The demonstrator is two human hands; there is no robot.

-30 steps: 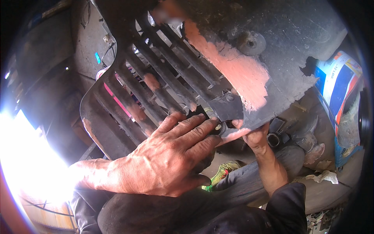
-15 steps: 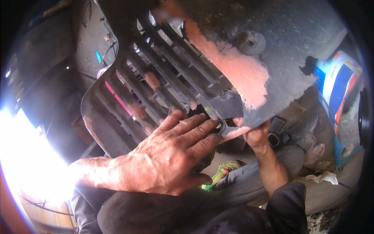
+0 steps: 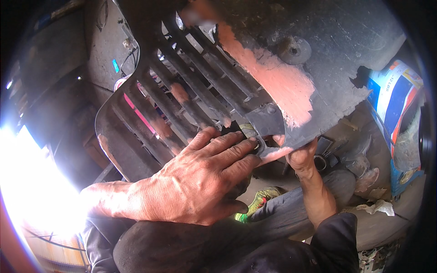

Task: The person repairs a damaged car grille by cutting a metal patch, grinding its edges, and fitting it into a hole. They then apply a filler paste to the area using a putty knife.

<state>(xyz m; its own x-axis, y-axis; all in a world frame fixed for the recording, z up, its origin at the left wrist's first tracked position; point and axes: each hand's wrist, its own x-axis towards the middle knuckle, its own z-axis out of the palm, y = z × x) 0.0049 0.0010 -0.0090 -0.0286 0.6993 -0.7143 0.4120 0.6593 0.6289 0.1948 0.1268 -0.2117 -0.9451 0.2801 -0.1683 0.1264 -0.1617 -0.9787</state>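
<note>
A dark grey plastic panel (image 3: 337, 104) with slatted vents and patches of pink filler (image 3: 277, 82) lies across the view, its lower edge broken. My left hand (image 3: 200, 182) rests palm down on the lower ends of the slats, fingers flat and slightly apart over a dark gap beside a small broken tab (image 3: 266, 120). My right hand (image 3: 300, 157) grips the panel's lower edge at a narrow pink-coated strip, some fingers hidden underneath and tips showing through the opening beside the tab.
My dark-trousered legs (image 3: 173, 245) and a green shoe (image 3: 261, 198) are below the panel. At the right stand a blue-and-white package (image 3: 387, 91) and scraps of metal or plastic (image 3: 364, 168), with a crumpled white paper (image 3: 382, 207). Bright light glares at the left.
Both hands have shifted very slightly upward, along with small movement of the panel's broken lower part; more of the opening by my right fingertips shows. The rest looks the same.
</note>
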